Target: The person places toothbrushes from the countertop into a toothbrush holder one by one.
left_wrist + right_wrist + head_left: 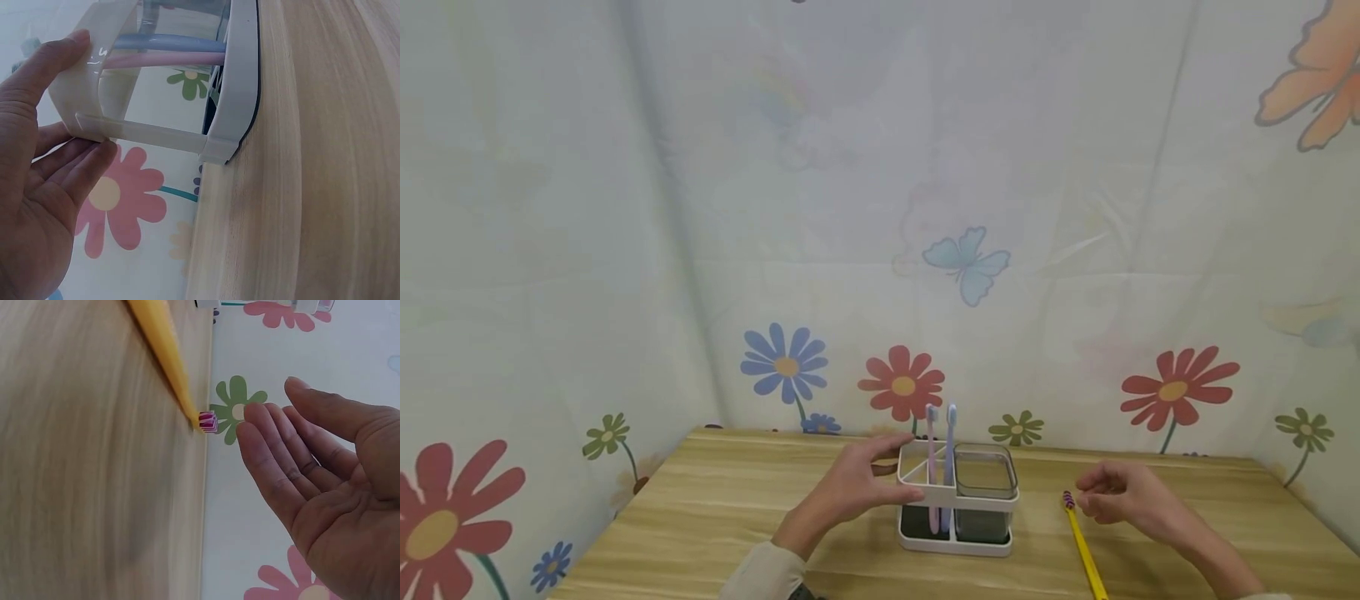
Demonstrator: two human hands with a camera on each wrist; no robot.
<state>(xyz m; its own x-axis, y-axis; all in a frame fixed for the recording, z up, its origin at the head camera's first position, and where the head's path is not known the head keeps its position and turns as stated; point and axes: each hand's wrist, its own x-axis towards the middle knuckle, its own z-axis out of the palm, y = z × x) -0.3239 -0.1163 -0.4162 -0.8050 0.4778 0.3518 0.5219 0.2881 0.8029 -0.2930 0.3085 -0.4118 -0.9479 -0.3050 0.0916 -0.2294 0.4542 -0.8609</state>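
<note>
A white toothbrush holder (pixel 977 503) stands on the table, with a pink toothbrush (pixel 933 475) and a blue toothbrush (pixel 950 467) upright in its left part. My left hand (pixel 857 477) grips the upper rim at the left side; in the left wrist view the thumb and fingers lie on either side of the rim (pixel 81 94). A clear cup (pixel 985 471) sits in the holder's right part. To the right, a yellow toothbrush (pixel 1084 550) lies on the table, its bristles purple and white. Just beside its head, my right hand (pixel 1131 500) is empty, fingers loosely bent.
The wooden table (pixel 700 517) ends at a back edge close behind the holder. A white curtain (pixel 850 208) printed with flowers and butterflies hangs behind it and along the sides.
</note>
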